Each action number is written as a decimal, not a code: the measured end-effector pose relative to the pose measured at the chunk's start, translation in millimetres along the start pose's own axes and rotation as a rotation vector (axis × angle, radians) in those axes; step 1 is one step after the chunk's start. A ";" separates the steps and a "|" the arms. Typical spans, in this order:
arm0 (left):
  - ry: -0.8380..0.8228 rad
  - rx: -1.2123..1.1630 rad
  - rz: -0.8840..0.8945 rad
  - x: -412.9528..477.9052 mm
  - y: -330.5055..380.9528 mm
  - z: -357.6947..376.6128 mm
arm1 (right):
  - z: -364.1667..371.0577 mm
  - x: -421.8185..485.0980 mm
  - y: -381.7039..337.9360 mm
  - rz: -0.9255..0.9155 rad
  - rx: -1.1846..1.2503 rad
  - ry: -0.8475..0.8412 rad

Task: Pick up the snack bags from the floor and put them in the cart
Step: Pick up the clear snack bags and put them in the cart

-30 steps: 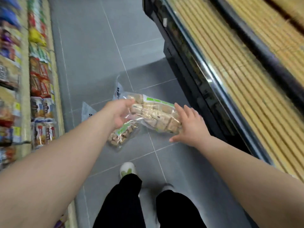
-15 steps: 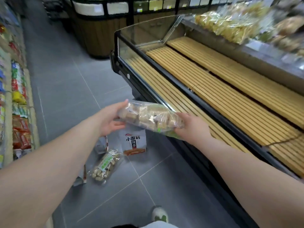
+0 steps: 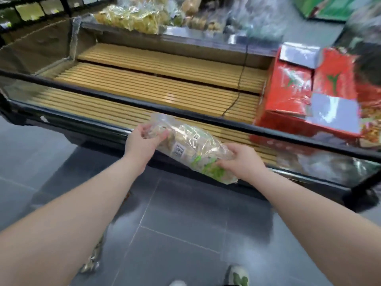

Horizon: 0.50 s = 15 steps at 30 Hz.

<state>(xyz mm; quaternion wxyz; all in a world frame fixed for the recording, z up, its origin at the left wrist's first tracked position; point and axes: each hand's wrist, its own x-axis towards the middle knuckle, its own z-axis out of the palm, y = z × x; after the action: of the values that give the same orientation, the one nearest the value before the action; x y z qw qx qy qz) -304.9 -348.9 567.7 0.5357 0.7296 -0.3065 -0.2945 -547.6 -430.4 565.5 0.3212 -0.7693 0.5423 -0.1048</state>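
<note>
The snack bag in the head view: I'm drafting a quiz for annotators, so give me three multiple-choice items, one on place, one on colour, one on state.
1. Where is the snack bag?
A. flat on the floor
B. in the air in front of the display case
C. on the red boxes

2. What colour is the printing on the clear bag?
A. green
B. blue
C. purple

3. How is the bag held?
A. by the left hand alone
B. by the right hand alone
C. by both hands, one at each end

Answers:
1 B, it is held up before the black rim of the display case.
2 A, green marks show near its lower end.
3 C, the left hand grips the upper end and the right hand the lower end.
</note>
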 end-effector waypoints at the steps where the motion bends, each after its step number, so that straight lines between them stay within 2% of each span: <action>1: -0.046 0.004 0.022 -8.5 9.7 25.8 | -16.4 -12.1 20.0 0.029 0.007 0.033; 6: -0.233 0.009 0.097 -41.3 46.7 147.0 | -85.0 -58.9 122.2 0.168 0.073 0.181; 8: -0.318 0.016 0.126 -74.0 67.8 221.6 | -126.8 -90.2 179.5 0.243 0.131 0.263; 12: -0.407 -0.004 0.155 -131.1 96.4 337.8 | -192.0 -135.2 272.7 0.347 0.144 0.357; 15: -0.467 0.023 0.252 -171.9 112.8 414.1 | -234.3 -165.2 334.7 0.396 0.143 0.424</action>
<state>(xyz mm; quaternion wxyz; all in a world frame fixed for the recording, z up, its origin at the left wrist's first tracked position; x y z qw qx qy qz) -743.5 -493.6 589.1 0.4749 0.6039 -0.5136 -0.3822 -988.1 -439.4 573.7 0.2682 -0.5848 0.7282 -0.2364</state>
